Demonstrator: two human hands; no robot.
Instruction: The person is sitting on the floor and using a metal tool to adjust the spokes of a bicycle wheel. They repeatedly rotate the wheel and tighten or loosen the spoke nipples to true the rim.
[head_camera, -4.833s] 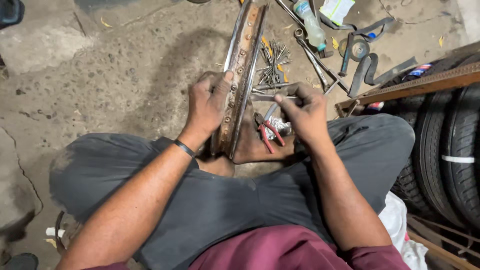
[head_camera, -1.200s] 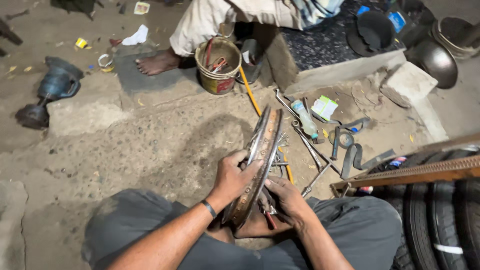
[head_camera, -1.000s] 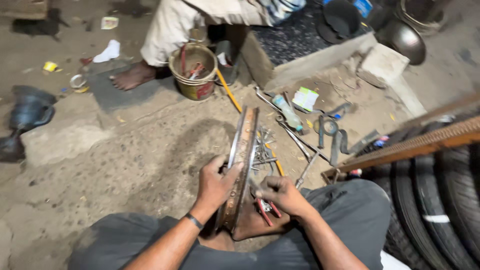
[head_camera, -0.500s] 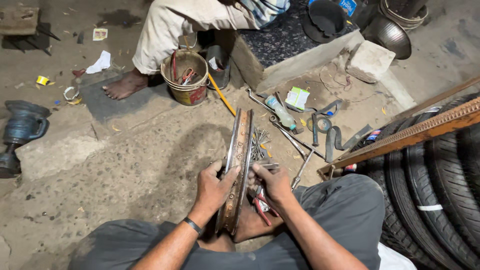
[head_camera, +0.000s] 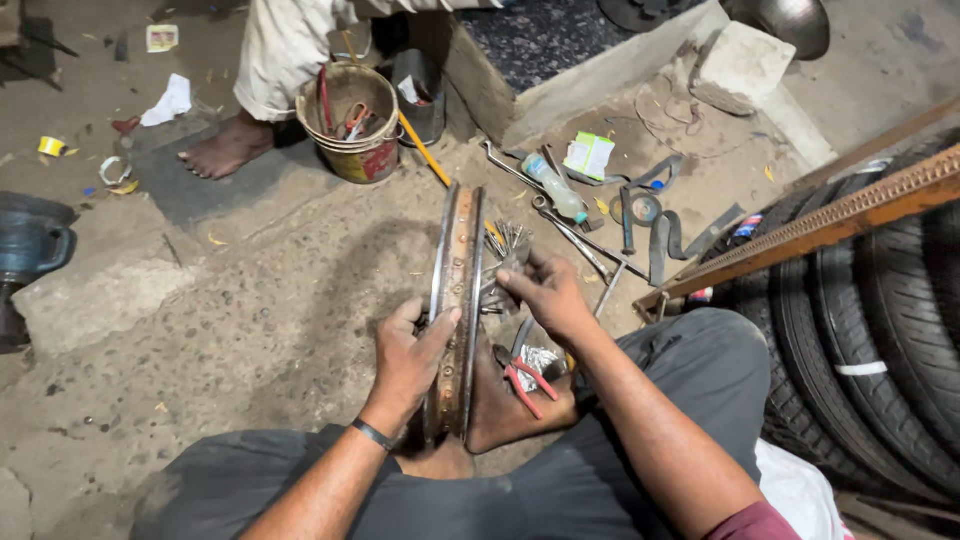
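Both hands unchanged, left hand (head_camera: 405, 352) gripping rim (head_camera: 455, 300), right hand (head_camera: 548, 293) at spokes (head_camera: 503, 255)

The floor (head_camera: 250, 300) was rough, stained concrete, littered with scraps. A raised concrete ledge (head_camera: 590, 75) ran across the far side, and stacked tyres (head_camera: 880, 330) lined the right edge.

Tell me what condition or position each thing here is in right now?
Wheel rim: rusty, upright on edge, gripped by the left hand.
Right hand: at the spokes beside the rim, fingers pinched.
Red-handled pliers: lying by the foot, handles apart.
Bucket: upright, holding tools.
Plastic bottle: lying on its side.
Tyres: stacked upright at the right.
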